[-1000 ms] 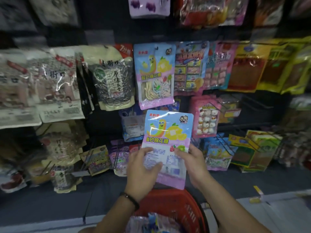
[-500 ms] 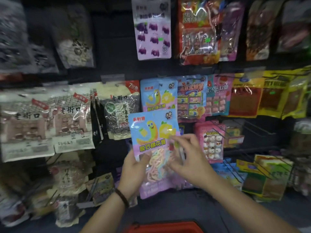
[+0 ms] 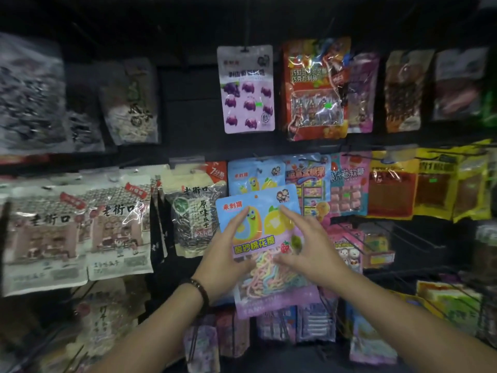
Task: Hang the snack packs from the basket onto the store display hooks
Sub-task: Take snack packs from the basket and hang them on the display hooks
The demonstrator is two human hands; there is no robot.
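Candy pack, blue on top and purple below with pastel twists showing through its window, is held up in front of the middle row of the display wall. It is tilted a little, left edge lower. It covers the lower part of a matching pack that hangs on a hook behind it. Whether the two touch, I can't tell from here.

Both arms reach up and forward from below. The left hand lies on the pack's left side with its forefinger stretched up over the printed cartoon and its thumb pointing across the window. A dark beaded bracelet sits on that wrist. The right hand mirrors it on the right side, fingers long and spread, thumb reaching in toward the other thumb. The hands are apart and flat on the pack's front.

A sunflower seed bag hangs just left of the pack, and a grape gummy pack hangs in the row above.
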